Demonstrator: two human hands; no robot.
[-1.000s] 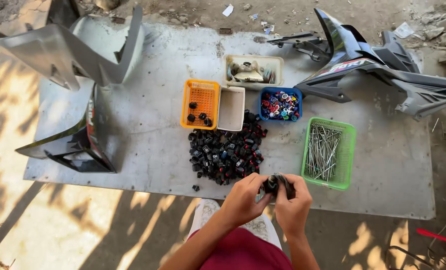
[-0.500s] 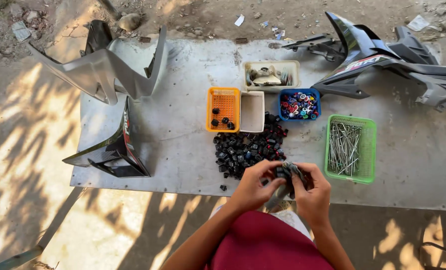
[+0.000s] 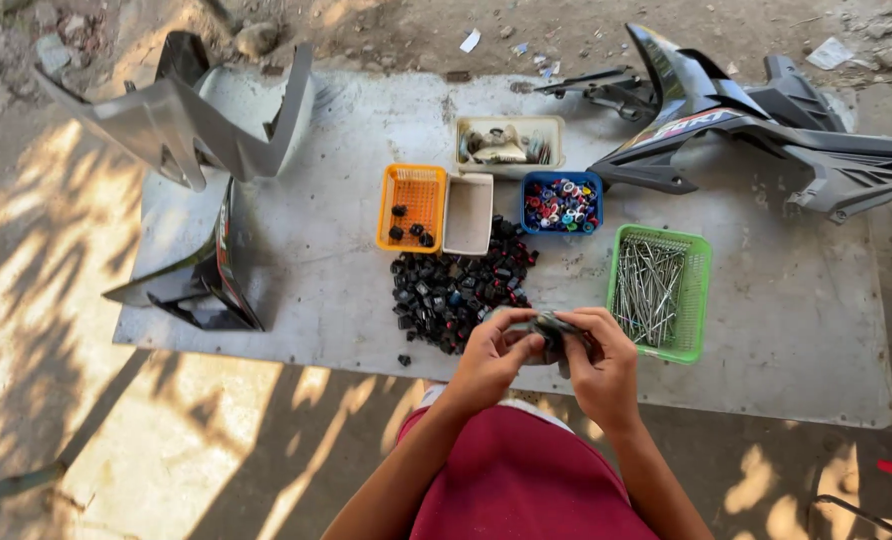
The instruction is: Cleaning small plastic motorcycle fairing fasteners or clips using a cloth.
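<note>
Both hands up over the near edge of the grey sheet (image 3: 296, 270). My left hand (image 3: 488, 352) pinches a small dark part (image 3: 549, 330) w/ thumb and forefinger, right hand (image 3: 598, 362) curled around the same part from the other side, fingers closed on it. Part sits between the two hands, just in front of the black pile (image 3: 458, 285); can't tell exactly what kind of piece it is, too small and half covered.

To work it well, I judge: keep the left pinch firm, let the right do the twisting or pulling, hold it low above the sheet so anything that slips lands there, not on dirt.

Around: orange basket (image 3: 413, 205) w/ a few black bits, beige tray (image 3: 468, 212) beside it, touching. Blue tub (image 3: 561, 203) of coloured bits to the right, cream basket (image 3: 509, 143) behind. Green basket (image 3: 660, 290) of nails just beside my right hand, closest thing to bump. Grey fairing panel (image 3: 191, 125) far left, dark fairing (image 3: 756, 120) far right, both well apart from the hands. One stray black bit (image 3: 404, 359) near the sheet edge.
</note>
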